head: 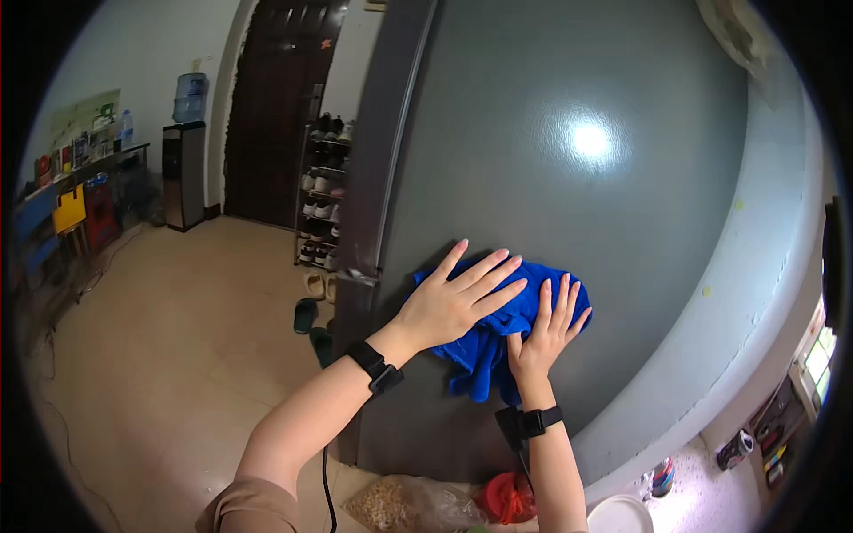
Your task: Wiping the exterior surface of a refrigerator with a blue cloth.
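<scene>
Both hands hold a blue towelling cloth [496,326] against the grey side panel [533,200] of what looks like a refrigerator. My left hand [450,303] lies flat over the cloth's left part, fingers spread, with the tips reaching past its upper edge. Lower on the right, my right hand [543,333] presses the cloth with its fingers extended and slightly apart. Loose folds hang below and between the hands. Black bands are on both wrists. The palms and the cloth beneath them are hidden.
A pale curved wall edge [706,353] borders the panel on the right. Below lie a clear plastic bag [393,503] and a red bag [506,496]. A black cable [326,486] hangs near my left forearm. Leftward are a shoe rack [323,193], slippers [306,314] and a water dispenser [184,166].
</scene>
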